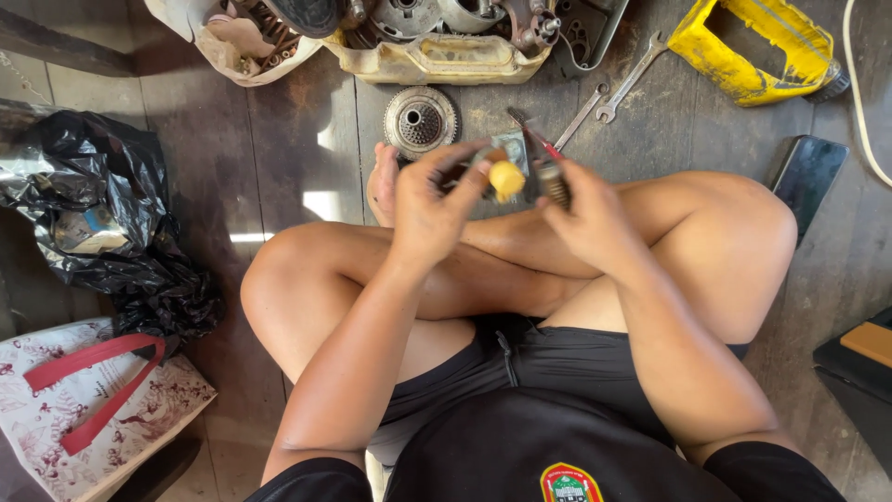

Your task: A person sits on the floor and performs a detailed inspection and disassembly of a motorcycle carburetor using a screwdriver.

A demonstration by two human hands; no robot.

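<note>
I sit cross-legged on a dark wooden floor. My left hand [429, 206] grips a screwdriver with a yellow handle end [507, 178]. My right hand [587, 216] holds a small ribbed metal part [554, 184] against a grey metal piece [514, 147] just above my shins. Red-handled pliers [537, 145] lie right behind that piece. Both hands meet over my crossed legs, fingers closed around what they hold.
A round toothed clutch-like disc [421, 121] lies ahead. Two wrenches [613, 93] lie to its right. A beige tray of engine parts [437, 58], a yellow casing [753, 48], a black plastic bag [93, 214], a floral bag with red handles [84, 400] and a dark phone [805, 177] surround me.
</note>
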